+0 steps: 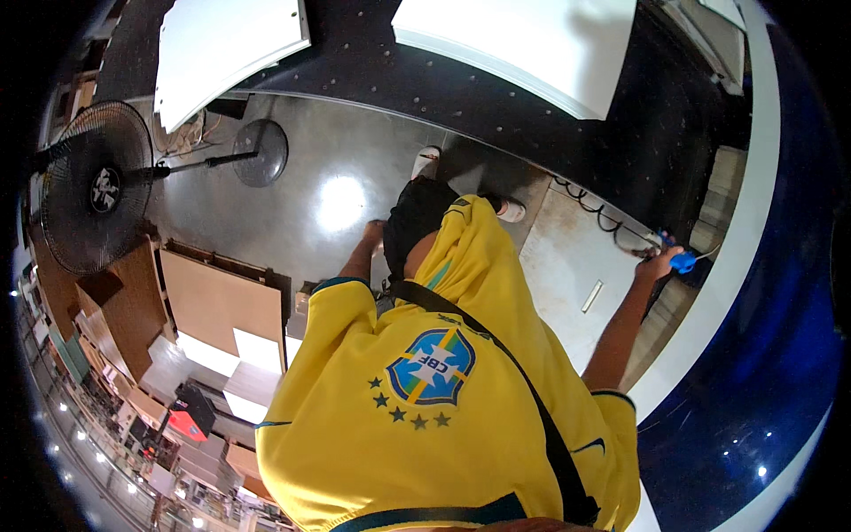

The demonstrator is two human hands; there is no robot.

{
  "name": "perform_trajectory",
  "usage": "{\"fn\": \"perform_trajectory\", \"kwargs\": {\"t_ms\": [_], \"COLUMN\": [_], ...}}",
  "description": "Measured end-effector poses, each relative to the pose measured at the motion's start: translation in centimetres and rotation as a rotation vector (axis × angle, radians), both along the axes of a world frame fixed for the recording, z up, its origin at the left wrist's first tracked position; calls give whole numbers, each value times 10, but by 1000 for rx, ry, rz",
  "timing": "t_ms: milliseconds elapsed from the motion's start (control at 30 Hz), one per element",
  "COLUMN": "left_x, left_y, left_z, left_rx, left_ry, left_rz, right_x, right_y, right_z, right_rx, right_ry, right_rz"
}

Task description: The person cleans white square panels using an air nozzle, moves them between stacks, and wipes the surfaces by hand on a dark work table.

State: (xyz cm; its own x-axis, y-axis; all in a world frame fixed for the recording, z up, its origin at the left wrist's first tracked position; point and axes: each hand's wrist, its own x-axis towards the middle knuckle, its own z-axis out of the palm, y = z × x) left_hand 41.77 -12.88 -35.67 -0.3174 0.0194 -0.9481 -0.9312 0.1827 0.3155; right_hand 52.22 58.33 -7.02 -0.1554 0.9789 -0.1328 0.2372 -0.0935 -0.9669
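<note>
My right hand [658, 264] reaches out to the right and is closed around a blue tool [683, 262] at the edge of the black table. A dark coiled hose [607, 220] runs along the table's side up to this hand. More blue shows just above the fingers, but the tool's exact kind is too small to make out. My left hand [374, 235] hangs low beside my black shorts [417, 217], away from the table. Its fingers are mostly hidden, and nothing shows in it.
Two white panels [232, 55] [523, 53] lie on the black dotted table [355, 71] ahead. At the left stands a black pedestal fan [99, 188] with a round base. Cardboard sheets [222, 300] are stacked at the left. A white-edged blue surface [745, 381] borders the right.
</note>
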Motion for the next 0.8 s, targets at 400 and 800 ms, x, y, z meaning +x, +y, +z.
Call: {"fn": "perform_trajectory", "kwargs": {"t_ms": [400,800], "left_x": [-102,-143], "left_y": [22,33], "left_z": [3,57], "left_rx": [-44,67], "left_ry": [268,275], "left_rz": [56,-233], "right_x": [69,107], "right_y": [-291,-291], "right_z": [-119,-118], "right_rx": [-727,-960], "right_ry": [-646,-643], "right_rz": [316,238]}}
